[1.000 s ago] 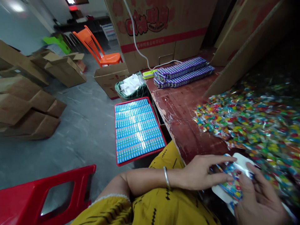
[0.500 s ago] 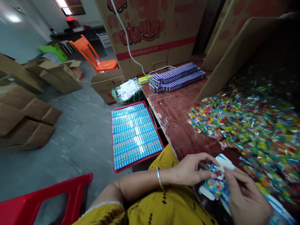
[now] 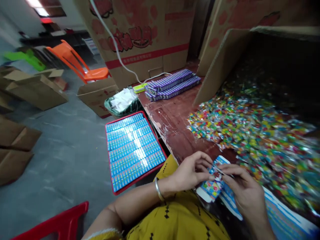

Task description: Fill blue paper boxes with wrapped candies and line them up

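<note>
A small blue printed candy box (image 3: 212, 187) is held between my two hands, with white flaps at its ends. My left hand (image 3: 191, 171) pinches the box's left side with thumb and fingers. My right hand (image 3: 241, 190) has thumb and fingertips closed at the box's upper right part. Below my right hand lie flat blue-and-white printed cartons (image 3: 287, 216). Beyond both hands spreads a large heap of colourful wrapped candies (image 3: 250, 133) on the reddish-brown table (image 3: 172, 123).
A red tray (image 3: 109, 160) full of rows of blue boxes stands left of the table. Purple boxes (image 3: 172, 85) are stacked at the table's back. A big carton (image 3: 215, 70) opens over the candies. An orange chair (image 3: 97, 74) and cartons (image 3: 37, 88) stand on the floor.
The view has swung right, so everything sits further left. My right hand has shifted over the box's upper part, and the white flap there now stands differently.
</note>
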Demonstrator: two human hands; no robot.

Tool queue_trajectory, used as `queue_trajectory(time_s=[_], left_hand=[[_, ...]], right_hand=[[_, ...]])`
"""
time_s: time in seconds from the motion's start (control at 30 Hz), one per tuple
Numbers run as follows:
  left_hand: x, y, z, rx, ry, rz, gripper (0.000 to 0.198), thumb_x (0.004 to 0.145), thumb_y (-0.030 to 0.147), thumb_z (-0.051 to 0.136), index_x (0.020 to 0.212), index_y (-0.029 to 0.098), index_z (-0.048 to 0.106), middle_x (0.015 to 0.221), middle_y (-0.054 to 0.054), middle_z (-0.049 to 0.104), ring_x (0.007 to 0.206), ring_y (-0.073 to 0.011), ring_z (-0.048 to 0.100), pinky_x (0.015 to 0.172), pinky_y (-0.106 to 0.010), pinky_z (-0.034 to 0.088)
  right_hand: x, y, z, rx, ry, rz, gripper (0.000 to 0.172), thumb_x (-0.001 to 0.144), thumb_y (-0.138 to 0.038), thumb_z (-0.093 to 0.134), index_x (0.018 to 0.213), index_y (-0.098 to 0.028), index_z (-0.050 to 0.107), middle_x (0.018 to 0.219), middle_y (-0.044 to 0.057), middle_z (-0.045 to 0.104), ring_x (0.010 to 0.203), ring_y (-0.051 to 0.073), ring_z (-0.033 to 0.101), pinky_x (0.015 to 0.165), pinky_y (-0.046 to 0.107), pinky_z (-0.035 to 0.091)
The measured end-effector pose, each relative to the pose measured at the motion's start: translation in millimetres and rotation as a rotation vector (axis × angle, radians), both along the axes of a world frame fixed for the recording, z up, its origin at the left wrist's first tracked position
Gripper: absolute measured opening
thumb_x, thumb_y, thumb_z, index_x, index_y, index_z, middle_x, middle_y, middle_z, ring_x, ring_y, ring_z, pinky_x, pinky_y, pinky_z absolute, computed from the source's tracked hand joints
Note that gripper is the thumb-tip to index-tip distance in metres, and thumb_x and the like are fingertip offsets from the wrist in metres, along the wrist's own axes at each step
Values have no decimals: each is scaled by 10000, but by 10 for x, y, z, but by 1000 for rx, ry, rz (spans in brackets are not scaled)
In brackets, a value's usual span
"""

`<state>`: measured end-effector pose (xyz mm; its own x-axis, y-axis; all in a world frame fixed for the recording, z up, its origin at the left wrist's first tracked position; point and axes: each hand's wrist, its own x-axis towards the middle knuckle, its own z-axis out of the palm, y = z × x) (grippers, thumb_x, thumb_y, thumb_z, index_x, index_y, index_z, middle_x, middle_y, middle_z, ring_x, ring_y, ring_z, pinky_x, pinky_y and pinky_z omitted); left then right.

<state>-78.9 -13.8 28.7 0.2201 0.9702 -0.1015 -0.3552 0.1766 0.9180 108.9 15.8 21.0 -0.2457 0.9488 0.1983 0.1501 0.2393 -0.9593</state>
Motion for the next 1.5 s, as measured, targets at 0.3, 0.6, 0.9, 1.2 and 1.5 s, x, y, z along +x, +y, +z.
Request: queue_trajectory(time_s=[0.3,0.6,0.9,1.2,1.5], left_hand=[[-27,-27,48,103,171,-21,403,791,193,724,1141,184,523,995,-62,636,925,-175,623,847,-319,507],[-19,-7,30,62,191,-57,511,789,195,720,1268,196,542,988,-58,659,898,-171,620,825,-298,504],[-14,-29,-52,-24,182,25,295,810,251,702,1088,175,639,956,-52,686,853,-155,627,774,-261,507],[-183,109,-169,-182,118,235,374,682,266,803,868,185,489,687,64,569,538,-75,570,521,-186,497],[-287,114,-138,-351,-137,216,346,677,223,770,988,156,634,966,-35,656,877,-162,627,822,-323,554]], right_hand=[[-55,184,195,-358,-2,51,193,724,-355,779,736,-194,674,718,4,663,693,152,597,668,281,479],[-76,223,189,-320,-87,42,230,760,-370,749,686,-174,653,656,-8,631,618,132,547,594,262,427],[-101,-33,191,-59,-159,56,132,875,-328,635,888,-232,725,976,54,692,953,202,636,780,312,524],[338,777,80,339,-909,-159,237,922,-219,518,1106,-219,667,1092,86,661,909,225,634,742,336,509],[293,1165,-152,508,-1051,-118,227,950,-264,488,992,-235,709,1082,64,664,871,193,620,721,295,441]])
